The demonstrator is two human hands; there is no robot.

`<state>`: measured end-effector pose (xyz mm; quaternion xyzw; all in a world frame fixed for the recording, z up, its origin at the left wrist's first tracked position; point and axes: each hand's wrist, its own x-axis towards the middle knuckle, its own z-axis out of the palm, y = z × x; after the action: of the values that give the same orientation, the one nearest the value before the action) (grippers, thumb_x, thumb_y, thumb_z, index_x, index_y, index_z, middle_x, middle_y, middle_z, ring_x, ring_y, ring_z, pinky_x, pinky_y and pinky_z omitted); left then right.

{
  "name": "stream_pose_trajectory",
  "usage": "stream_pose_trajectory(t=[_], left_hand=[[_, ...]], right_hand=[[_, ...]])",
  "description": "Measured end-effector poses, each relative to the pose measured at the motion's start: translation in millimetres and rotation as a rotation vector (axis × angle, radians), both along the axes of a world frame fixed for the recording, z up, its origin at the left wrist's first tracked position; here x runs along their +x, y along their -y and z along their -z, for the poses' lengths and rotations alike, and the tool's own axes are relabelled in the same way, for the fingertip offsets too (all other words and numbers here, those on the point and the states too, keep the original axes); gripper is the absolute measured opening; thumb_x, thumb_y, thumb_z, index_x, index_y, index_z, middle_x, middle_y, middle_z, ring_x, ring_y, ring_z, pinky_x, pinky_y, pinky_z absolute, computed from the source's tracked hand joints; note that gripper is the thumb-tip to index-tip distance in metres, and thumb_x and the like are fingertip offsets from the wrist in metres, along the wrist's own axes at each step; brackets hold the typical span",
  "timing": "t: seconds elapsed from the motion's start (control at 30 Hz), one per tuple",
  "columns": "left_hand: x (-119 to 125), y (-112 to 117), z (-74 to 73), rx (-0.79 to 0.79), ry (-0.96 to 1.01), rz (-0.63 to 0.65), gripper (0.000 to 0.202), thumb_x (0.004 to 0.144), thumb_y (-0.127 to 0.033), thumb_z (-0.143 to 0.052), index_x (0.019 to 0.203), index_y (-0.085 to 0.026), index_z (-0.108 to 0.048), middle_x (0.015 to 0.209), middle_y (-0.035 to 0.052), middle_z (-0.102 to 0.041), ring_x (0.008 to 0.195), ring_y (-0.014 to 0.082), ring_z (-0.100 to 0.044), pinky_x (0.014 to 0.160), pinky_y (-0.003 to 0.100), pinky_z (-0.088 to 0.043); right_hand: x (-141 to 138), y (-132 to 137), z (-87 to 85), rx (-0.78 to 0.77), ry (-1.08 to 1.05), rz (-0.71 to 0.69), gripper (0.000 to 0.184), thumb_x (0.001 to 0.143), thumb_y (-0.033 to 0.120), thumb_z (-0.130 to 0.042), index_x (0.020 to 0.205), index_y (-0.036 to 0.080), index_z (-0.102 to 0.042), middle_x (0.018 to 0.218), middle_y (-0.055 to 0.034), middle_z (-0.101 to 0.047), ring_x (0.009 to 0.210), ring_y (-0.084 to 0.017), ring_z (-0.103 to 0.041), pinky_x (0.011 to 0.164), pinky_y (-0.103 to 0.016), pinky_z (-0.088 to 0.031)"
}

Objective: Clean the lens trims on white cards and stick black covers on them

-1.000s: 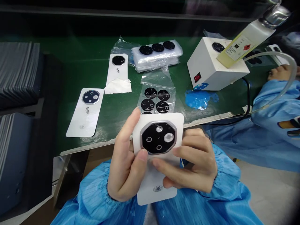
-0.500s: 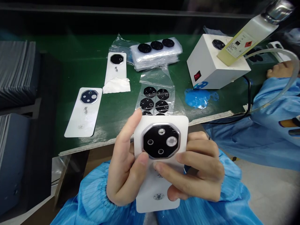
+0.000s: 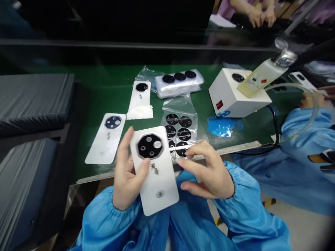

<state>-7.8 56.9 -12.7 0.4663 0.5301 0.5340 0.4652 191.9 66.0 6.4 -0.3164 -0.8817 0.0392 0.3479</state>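
My left hand [image 3: 128, 174] grips a white phone back cover [image 3: 157, 181] with a black octagonal camera plate [image 3: 150, 146], tilted to the left in front of my chest. My right hand [image 3: 209, 170] has come off the cover and hovers to its right, fingers loosely curled with nothing in them, near the table's front edge. Just beyond it lies a clear bag of black octagonal lens pieces [image 3: 179, 130].
On the green table [image 3: 104, 97] lie two more white back covers [image 3: 107, 137] [image 3: 140, 94], a white wipe [image 3: 140, 112], a stack of bagged lenses [image 3: 179, 82], blue film scraps [image 3: 222, 126] and a white box with a red switch [image 3: 235, 94]. A co-worker's blue sleeve [image 3: 309, 125] is at right. Grey trays [image 3: 31, 101] stand at left.
My right hand let go of the cover and moved right. My left hand lowered and tilted the cover leftward. The view rose and pulled back.
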Motion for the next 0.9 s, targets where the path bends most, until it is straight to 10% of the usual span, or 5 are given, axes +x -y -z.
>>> stream_pose_trajectory(t=[0.2,0.4,0.67,0.9], left_hand=[[-32.6,-14.1,23.4,-0.058,-0.006,-0.177,0.079,0.076,-0.035,-0.067,0.142,-0.024,-0.026,0.114,0.0110,-0.066,0.099,0.0297,-0.066,0.081,0.042,-0.057],[-30.6,-9.0,34.3,-0.097,0.048,-0.127,0.070,0.080,-0.035,-0.062,0.140,-0.025,-0.029,0.139,0.0118,-0.046,0.119,0.0315,-0.053,0.099,0.044,-0.046],[-32.8,-9.8,41.9,-0.088,0.086,-0.097,0.070,0.080,-0.037,-0.059,0.141,-0.021,-0.028,0.142,0.0140,-0.041,0.131,0.0335,-0.039,0.107,0.049,-0.036],[-33.3,-10.3,40.1,-0.076,0.104,-0.098,0.064,0.081,-0.037,-0.059,0.138,-0.022,-0.033,0.144,0.0110,-0.038,0.132,0.0322,-0.038,0.110,0.048,-0.032]], right_hand=[[-41.6,-98.0,-30.4,-0.622,0.373,-0.079,0.025,0.089,0.035,-0.048,0.103,0.017,-0.058,0.099,-0.0055,-0.055,0.079,-0.013,-0.054,0.072,-0.028,-0.045],[-93.6,-193.9,6.1,-0.627,0.451,0.241,0.013,0.086,0.019,-0.051,0.093,0.014,-0.061,0.097,-0.0067,-0.058,0.088,-0.016,-0.055,0.084,-0.033,-0.042],[-115.8,-217.7,45.7,-0.674,0.339,0.395,0.023,0.084,0.034,-0.058,0.096,0.014,-0.059,0.110,-0.0062,-0.057,0.103,-0.020,-0.053,0.089,-0.041,-0.045],[-109.7,-214.3,36.1,-0.774,-0.036,0.238,0.014,0.076,0.024,-0.064,0.072,0.014,-0.055,0.091,-0.0023,-0.058,0.092,-0.017,-0.054,0.087,-0.039,-0.043]])
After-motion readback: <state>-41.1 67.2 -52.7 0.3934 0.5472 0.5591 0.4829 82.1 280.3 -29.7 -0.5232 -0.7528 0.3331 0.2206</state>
